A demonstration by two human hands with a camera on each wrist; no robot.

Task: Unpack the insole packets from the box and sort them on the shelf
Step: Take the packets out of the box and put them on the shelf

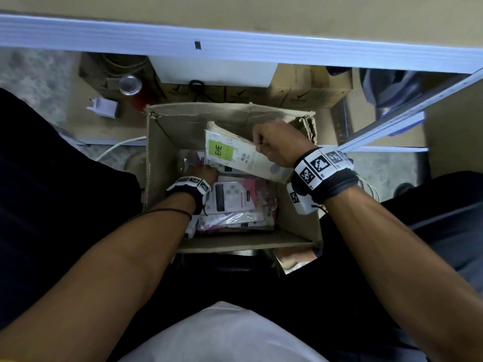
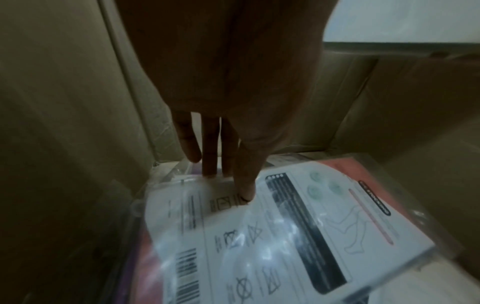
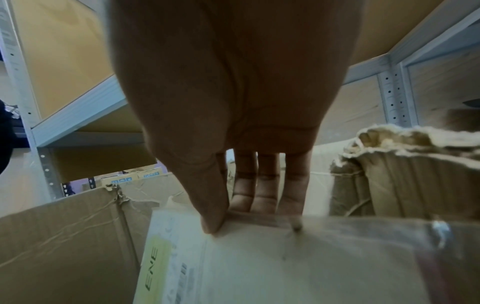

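Observation:
An open cardboard box (image 1: 183, 126) stands on the floor between my legs. My right hand (image 1: 261, 147) grips a white insole packet with a green "ENE" label (image 1: 235, 155), tilted above the box's far right corner. In the right wrist view my thumb lies on top of this packet (image 3: 285, 257) and the fingers (image 3: 265, 195) go behind it. My left hand (image 1: 206, 169) reaches deep into the box's left side. There my thumb (image 2: 244, 185) lies on a clear-wrapped pink and white packet (image 2: 259, 226), with the fingertips hidden behind its far edge. More packets (image 1: 235, 202) lie flat on the bottom.
A pale blue shelf beam (image 1: 235, 45) crosses above the box, with a perforated upright (image 1: 392, 121) at right. Under the shelf sit brown cartons (image 1: 300, 92), a lidded jar (image 1: 130, 86) and a small white holder (image 1: 104, 107). The box's right corner (image 1: 309, 126) is torn.

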